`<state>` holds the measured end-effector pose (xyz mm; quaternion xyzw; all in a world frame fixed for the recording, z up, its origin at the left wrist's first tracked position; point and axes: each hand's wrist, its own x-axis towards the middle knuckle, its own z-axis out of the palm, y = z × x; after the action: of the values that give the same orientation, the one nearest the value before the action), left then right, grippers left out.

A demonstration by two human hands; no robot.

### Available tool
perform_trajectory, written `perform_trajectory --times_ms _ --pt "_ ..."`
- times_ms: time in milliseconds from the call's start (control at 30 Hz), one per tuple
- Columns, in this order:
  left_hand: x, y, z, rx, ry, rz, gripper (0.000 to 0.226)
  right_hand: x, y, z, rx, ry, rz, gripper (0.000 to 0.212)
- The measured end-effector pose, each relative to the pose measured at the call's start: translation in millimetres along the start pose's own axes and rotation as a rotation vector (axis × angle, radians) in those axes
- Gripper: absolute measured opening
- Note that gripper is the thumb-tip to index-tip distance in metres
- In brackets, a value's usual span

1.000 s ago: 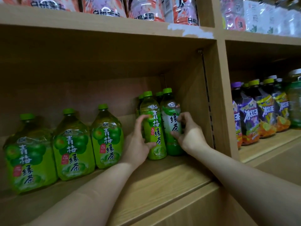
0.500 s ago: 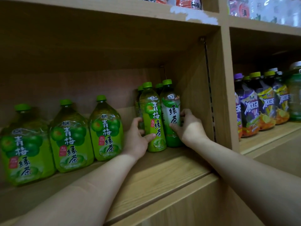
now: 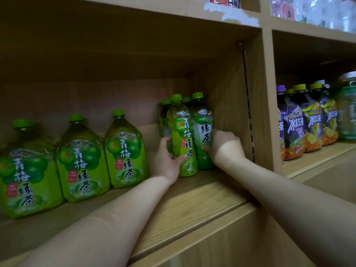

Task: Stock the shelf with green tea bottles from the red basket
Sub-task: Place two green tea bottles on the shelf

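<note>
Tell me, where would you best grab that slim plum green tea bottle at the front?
Probably around its lower body, coming from the open front-left. The slim plum green tea bottle stands upright; a plain green tea bottle crowds its right and more bottles stand behind. The left hand wraps it there now.

Head view, close, facing shelf [image 3: 192, 195] front.

Both forearms reach forward, left hand [image 3: 167, 162] and right hand [image 3: 225, 146] curled (fingers [image 3: 165, 140] wrapped inward).
</note>
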<state>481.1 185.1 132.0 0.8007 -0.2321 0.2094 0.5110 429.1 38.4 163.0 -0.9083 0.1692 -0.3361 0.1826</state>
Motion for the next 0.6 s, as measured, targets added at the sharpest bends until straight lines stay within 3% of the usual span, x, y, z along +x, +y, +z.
perform_trajectory --times_ms 100,267,467,600 --pt "1 -1 1 0.051 -0.017 -0.012 0.047 1 0 -1 0.058 0.008 0.015 0.032" --pt "1 3 -3 -0.082 -0.047 -0.067 0.045 -6 8 -4 0.175 -0.012 0.027 0.036" --pt "5 28 -19 -0.220 0.094 -0.024 0.049 -38 24 -47 0.435 -0.057 -0.106 0.027" --pt "-2 73 -34 -0.147 0.156 0.185 0.011 -87 45 -118 0.472 -0.107 -0.274 0.011"
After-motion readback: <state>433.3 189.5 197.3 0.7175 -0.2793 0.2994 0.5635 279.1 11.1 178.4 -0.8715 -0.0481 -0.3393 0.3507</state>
